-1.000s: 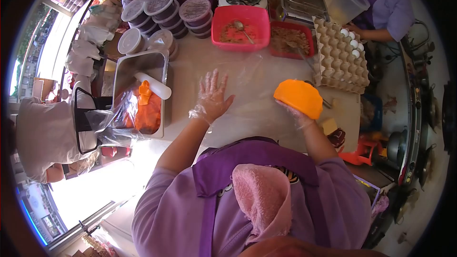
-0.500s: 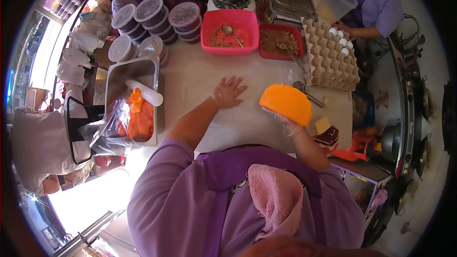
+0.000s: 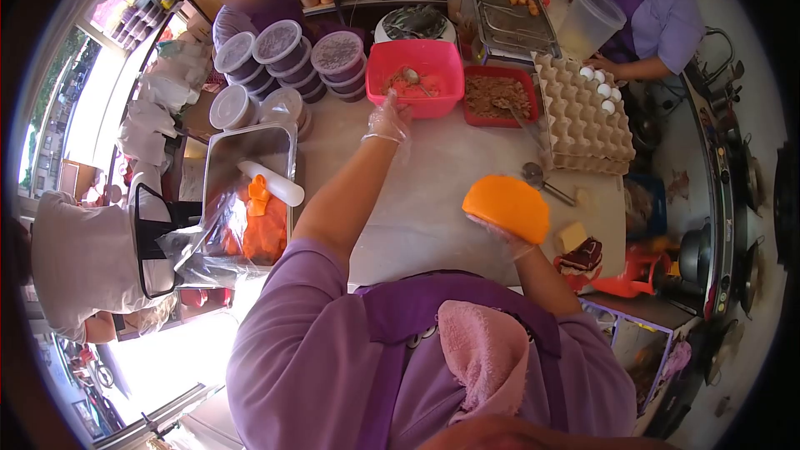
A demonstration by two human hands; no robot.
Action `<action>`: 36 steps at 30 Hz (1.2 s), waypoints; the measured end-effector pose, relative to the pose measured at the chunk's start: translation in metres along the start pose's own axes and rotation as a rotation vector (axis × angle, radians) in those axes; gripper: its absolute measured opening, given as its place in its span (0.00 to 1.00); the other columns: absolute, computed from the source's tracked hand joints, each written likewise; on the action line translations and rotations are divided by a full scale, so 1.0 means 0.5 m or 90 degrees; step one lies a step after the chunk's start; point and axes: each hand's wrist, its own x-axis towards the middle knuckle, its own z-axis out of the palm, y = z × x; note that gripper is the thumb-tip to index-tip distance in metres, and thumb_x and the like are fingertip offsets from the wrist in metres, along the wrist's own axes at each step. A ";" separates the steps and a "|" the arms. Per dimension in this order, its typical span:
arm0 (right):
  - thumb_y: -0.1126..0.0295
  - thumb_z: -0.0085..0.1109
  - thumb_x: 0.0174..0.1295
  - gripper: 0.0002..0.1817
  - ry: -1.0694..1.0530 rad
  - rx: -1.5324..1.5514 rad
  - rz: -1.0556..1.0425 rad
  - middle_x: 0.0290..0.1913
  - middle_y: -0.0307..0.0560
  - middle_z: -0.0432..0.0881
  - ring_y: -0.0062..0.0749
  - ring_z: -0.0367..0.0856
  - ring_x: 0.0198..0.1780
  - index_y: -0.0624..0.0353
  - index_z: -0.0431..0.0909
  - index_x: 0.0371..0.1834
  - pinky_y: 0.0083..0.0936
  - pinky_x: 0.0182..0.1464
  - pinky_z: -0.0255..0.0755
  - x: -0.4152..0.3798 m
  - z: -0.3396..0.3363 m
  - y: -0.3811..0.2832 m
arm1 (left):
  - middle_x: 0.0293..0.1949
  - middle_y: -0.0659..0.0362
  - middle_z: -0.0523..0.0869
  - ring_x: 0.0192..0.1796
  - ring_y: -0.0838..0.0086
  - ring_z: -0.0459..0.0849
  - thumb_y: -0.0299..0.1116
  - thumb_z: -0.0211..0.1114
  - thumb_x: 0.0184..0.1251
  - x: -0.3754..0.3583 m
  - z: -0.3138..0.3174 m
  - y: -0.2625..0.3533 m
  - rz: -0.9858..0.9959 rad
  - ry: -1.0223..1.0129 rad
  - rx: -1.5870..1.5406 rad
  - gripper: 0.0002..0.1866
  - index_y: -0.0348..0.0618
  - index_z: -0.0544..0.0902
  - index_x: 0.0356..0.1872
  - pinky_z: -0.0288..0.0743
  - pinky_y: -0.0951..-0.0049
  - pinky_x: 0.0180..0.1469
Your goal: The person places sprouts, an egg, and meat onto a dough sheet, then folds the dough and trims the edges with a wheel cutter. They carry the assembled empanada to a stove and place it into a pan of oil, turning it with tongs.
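My left hand (image 3: 389, 120), in a clear plastic glove, is at the front left of the pink basin (image 3: 452, 100), with fingertips at its rim and the other fingers partly hidden against its wall. Inside the basin are a spoon (image 3: 409, 76) and crumbly pinkish filling. A flattened round of orange dough (image 3: 507, 207) lies draped over my gloved right hand (image 3: 518, 247), held above the table's right side. The dough covers most of that hand's fingers. A metal scoop (image 3: 546, 182) lies on the table just beyond the dough.
A red tray (image 3: 530, 88) of brown filling stands beside egg cartons (image 3: 579, 121) with several eggs. On the left are stacked lidded tubs (image 3: 337, 57) and a metal pan (image 3: 293, 146) holding orange dough and a white roll (image 3: 275, 183). Two people stand across the table.
My left hand has risen off the tabletop and moved forward to the pink basin's rim. My right hand still holds the orange dough in about the same place. The view has shifted slightly.
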 end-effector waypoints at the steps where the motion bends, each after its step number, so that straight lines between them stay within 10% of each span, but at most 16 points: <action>1: 0.45 0.38 0.68 0.28 0.002 0.002 -0.004 0.67 0.43 0.67 0.48 0.59 0.70 0.45 0.64 0.66 0.66 0.67 0.45 -0.005 0.007 0.004 | 0.44 0.51 0.75 0.52 0.56 0.76 0.51 0.63 0.63 -0.002 0.011 0.010 0.003 -0.005 0.001 0.29 0.42 0.69 0.56 0.68 0.59 0.58; 9: 0.43 0.37 0.68 0.31 -0.062 0.044 -0.015 0.68 0.42 0.65 0.44 0.59 0.70 0.49 0.62 0.68 0.56 0.69 0.50 -0.033 0.034 0.013 | 0.46 0.49 0.72 0.54 0.55 0.74 0.47 0.64 0.63 -0.061 -0.005 -0.014 0.015 -0.027 -0.004 0.27 0.41 0.68 0.56 0.64 0.56 0.64; 13: 0.44 0.34 0.69 0.30 -0.024 -0.014 -0.044 0.70 0.42 0.63 0.48 0.57 0.71 0.47 0.62 0.68 0.65 0.67 0.47 -0.022 0.038 0.010 | 0.32 0.58 0.75 0.36 0.65 0.77 0.51 0.65 0.61 -0.065 -0.081 -0.056 -0.029 0.056 0.029 0.21 0.46 0.74 0.43 0.71 0.60 0.50; 16: 0.44 0.35 0.68 0.30 -0.184 0.106 0.051 0.70 0.41 0.61 0.49 0.54 0.72 0.45 0.61 0.69 0.66 0.68 0.45 -0.013 0.028 0.008 | 0.46 0.50 0.76 0.49 0.58 0.76 0.58 0.64 0.58 -0.110 -0.104 -0.049 -0.129 -0.010 0.117 0.32 0.43 0.72 0.53 0.65 0.51 0.58; 18: 0.43 0.35 0.68 0.30 -0.062 0.084 -0.027 0.71 0.41 0.61 0.50 0.53 0.73 0.44 0.61 0.69 0.68 0.67 0.44 -0.025 0.052 0.004 | 0.70 0.43 0.55 0.72 0.49 0.53 0.63 0.59 0.59 -0.153 -0.099 -0.047 -0.284 -0.113 0.165 0.48 0.41 0.52 0.70 0.43 0.49 0.72; 21: 0.47 0.39 0.68 0.29 -0.079 0.063 -0.088 0.70 0.43 0.61 0.49 0.55 0.72 0.44 0.59 0.70 0.66 0.67 0.47 -0.039 0.100 0.007 | 0.75 0.45 0.38 0.76 0.50 0.39 0.68 0.57 0.57 -0.283 -0.059 -0.046 -0.314 -0.271 0.298 0.56 0.38 0.41 0.73 0.31 0.48 0.73; 28: 0.48 0.48 0.67 0.32 -0.035 -0.258 -0.303 0.68 0.43 0.65 0.44 0.61 0.69 0.52 0.58 0.69 0.50 0.69 0.53 -0.071 0.168 0.049 | 0.75 0.48 0.44 0.76 0.59 0.41 0.62 0.53 0.64 -0.440 0.001 -0.097 -0.057 -0.436 0.446 0.49 0.36 0.44 0.73 0.36 0.61 0.74; 34: 0.50 0.45 0.68 0.30 -0.102 -0.166 -0.373 0.65 0.44 0.68 0.39 0.64 0.67 0.54 0.59 0.69 0.37 0.68 0.58 -0.101 0.195 0.118 | 0.67 0.50 0.66 0.71 0.63 0.60 0.56 0.46 0.71 -0.460 0.008 -0.181 -0.111 -0.305 0.401 0.35 0.37 0.61 0.68 0.50 0.66 0.72; 36: 0.51 0.42 0.69 0.29 0.058 -0.086 -0.382 0.65 0.46 0.68 0.39 0.64 0.67 0.56 0.62 0.68 0.32 0.69 0.57 -0.123 0.256 0.160 | 0.60 0.52 0.74 0.64 0.65 0.71 0.56 0.43 0.73 -0.472 -0.002 -0.158 -0.368 -0.524 0.101 0.31 0.41 0.67 0.64 0.59 0.66 0.69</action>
